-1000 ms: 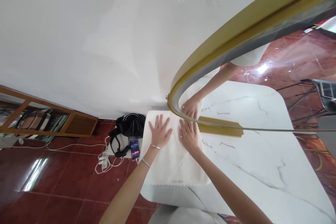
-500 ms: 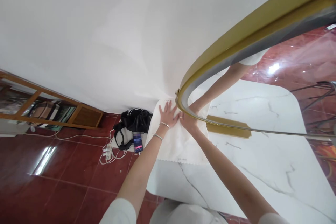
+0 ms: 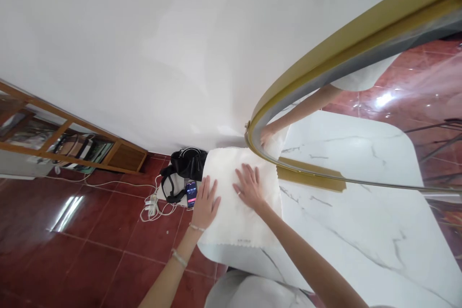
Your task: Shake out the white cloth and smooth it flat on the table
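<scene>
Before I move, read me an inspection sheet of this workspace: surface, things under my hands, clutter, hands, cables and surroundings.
Surface: white table with grey marble-like veining.
Things under the hands: white cloth, spread out, scalloped near edge; small marking there, too small to read.
Clutter: black bag-like bundle and lit phone, beyond the table's left end.
Hands: left hand palm down at the cloth's left edge; right hand palm down on the cloth, fingers spread.
Cables: white cables tangled on the floor, left of the table.
Surroundings: gold-framed mirror, white wall, wooden shelf, red tiled floor.
</scene>
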A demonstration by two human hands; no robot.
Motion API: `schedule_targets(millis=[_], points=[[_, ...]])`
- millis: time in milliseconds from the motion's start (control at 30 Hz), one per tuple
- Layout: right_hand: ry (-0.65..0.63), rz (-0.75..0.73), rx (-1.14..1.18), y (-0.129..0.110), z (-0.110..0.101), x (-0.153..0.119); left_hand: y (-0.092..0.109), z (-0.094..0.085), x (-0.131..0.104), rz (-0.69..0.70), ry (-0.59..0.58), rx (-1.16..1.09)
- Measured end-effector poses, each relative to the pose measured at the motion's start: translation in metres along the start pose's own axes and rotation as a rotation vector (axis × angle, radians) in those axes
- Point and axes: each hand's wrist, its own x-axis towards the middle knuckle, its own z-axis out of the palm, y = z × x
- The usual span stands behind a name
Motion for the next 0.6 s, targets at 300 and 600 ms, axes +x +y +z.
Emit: schedule_targets(millis=[300, 600], points=[[-0.079, 0.039, -0.055, -0.012, -0.026, -0.112, 0.038, 0.0, -0.06, 0.062, -0.034, 0.082], [0.069, 0.18, -0.122, 0.03, -0.015, -0.033, 0.016, 0.006, 0.015, 0.085, -0.056, 0.026]])
